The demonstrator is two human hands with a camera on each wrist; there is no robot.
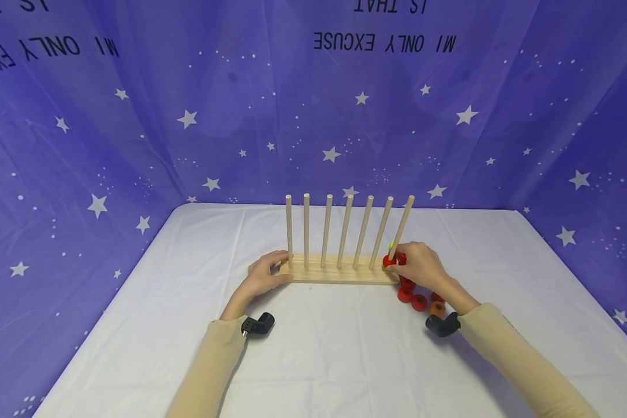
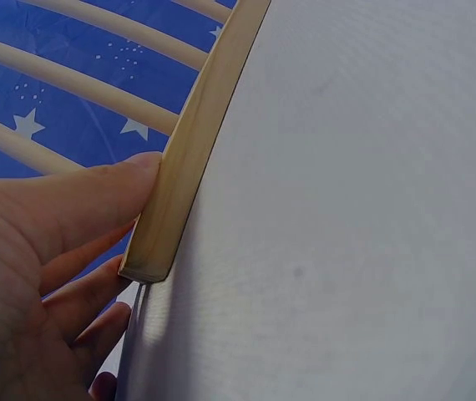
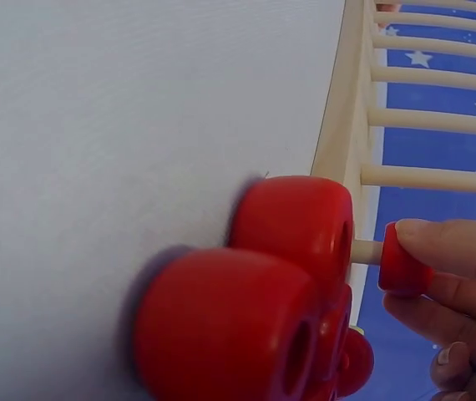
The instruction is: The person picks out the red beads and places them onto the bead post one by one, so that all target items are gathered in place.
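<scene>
A wooden stand with a flat base (image 1: 313,277) and a row of several upright pegs (image 1: 326,229) is on the table. My left hand (image 1: 263,274) holds the left end of the base, its thumb (image 2: 108,196) on the front side and the fingers behind. At the other end, my right hand (image 1: 422,264) pinches a red bead (image 3: 402,263) between thumb and fingers. That bead is around the rightmost peg (image 1: 403,223), low down; in the right wrist view a short bit of peg shows between it and the base.
Several loose red beads (image 1: 419,302) lie by the stand's right end, partly hidden by the right hand. An orange bead (image 1: 437,308) is near the right wrist, and a bit of yellow (image 1: 392,245) shows behind the last peg. A purple star-print cloth (image 1: 331,116) hangs behind the white-covered table (image 1: 345,354).
</scene>
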